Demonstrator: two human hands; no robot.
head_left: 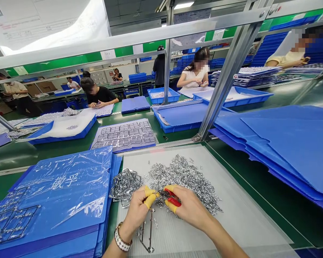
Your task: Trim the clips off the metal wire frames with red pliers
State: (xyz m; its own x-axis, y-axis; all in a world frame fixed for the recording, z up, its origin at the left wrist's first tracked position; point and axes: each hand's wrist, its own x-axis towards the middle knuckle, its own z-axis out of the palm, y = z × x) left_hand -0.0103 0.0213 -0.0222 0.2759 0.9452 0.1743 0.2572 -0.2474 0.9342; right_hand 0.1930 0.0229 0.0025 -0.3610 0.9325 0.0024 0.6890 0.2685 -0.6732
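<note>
Red-handled cutters sit clenched in our right hand, their tips just beside the yellow finger cots on our left hand, which is curled, though we cannot tell whether it grips anything. Both hands are over a heap of small silvery metal clippings on a translucent plastic sheet on the green counter. A tangle of stamped metal frames lies at the heap's left edge, and a bare frame strip lies near our left wrist. A blue folder under clear film sits to our left, stacked blue boards to our right, and a co-worker works beyond
</note>
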